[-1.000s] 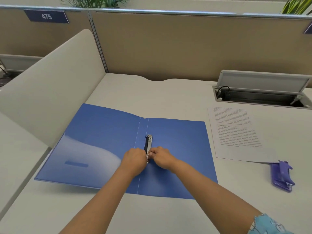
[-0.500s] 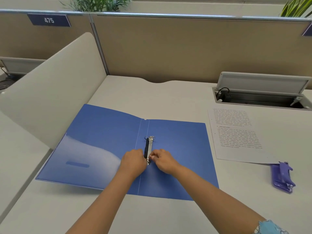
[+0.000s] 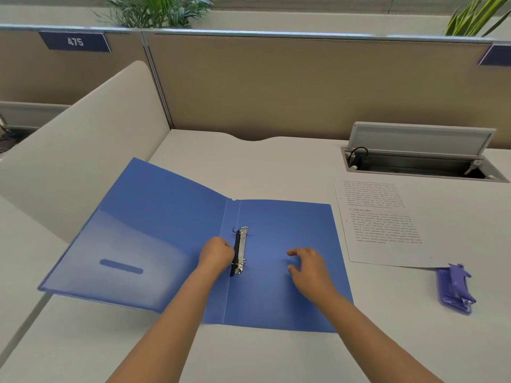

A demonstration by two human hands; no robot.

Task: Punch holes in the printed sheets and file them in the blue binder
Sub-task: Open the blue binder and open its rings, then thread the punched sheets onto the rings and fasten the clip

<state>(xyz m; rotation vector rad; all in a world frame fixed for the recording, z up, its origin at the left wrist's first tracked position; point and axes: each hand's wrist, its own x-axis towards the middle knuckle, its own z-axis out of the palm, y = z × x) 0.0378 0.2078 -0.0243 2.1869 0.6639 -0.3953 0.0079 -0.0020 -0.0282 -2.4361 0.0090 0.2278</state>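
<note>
**Blue binder lies open, rings parted, sheets waiting at right**

While the thin blue plastic binder [image 3: 287,244] lies spread flat on the pale grey counter [image 3: 276,161], its silver metal ring mechanism [image 3: 241,251] sits just right of the spine with both rings parted. The left hand [image 3: 217,254] rests against the mechanism's left side near its near end, its fingers curled in; whether they grip the metal cannot be told. The right hand [image 3: 307,265] hovers over the right-hand cover, apart from the mechanism, fingers loosely spread and holding nothing. The white printed sheets [image 3: 384,225] lie on the counter just right of the binder. A purple plastic hole punch [image 3: 455,290] sits at their near right corner.
</note>
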